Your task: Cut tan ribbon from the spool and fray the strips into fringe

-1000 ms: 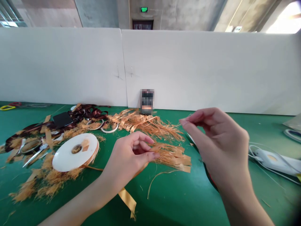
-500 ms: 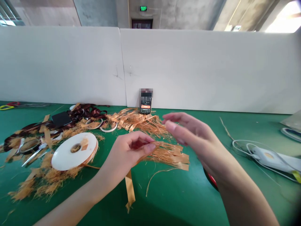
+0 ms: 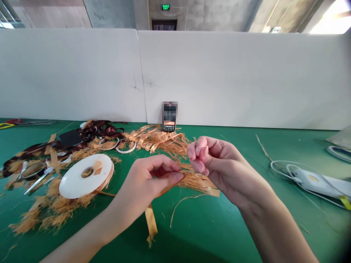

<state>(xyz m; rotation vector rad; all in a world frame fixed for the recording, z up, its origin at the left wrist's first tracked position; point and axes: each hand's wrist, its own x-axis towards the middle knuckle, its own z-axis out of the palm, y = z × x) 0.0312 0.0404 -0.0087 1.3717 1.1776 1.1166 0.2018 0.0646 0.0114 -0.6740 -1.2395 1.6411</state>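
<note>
My left hand (image 3: 148, 179) pinches a tan ribbon between thumb and fingers, and a flat ribbon tail (image 3: 151, 221) with a frayed tip shows below it. Just past the fingertips lies a bundle of frayed tan ribbon strips (image 3: 203, 185) on the green table. Closed in a pinch, my right hand (image 3: 219, 160) is held above that bundle, to the right of my left fingertips. Whatever those fingers grip, if anything, is too small to make out. To the left a white spool (image 3: 72, 180) of tan ribbon lies flat, with a strip running toward my left hand.
Behind the hands lies a heap of shredded tan ribbon (image 3: 156, 138), with a phone (image 3: 169, 117) propped against the white partition (image 3: 233, 80). Dark brown ribbon (image 3: 106, 130), a black square object (image 3: 70, 139) and scissors (image 3: 40, 180) lie left. A white power strip (image 3: 315, 180) with cables sits right.
My right hand has gone from loosely open fingers to a closed pinch, turning as it closed. My left hand keeps its pinch on the ribbon almost in place.
</note>
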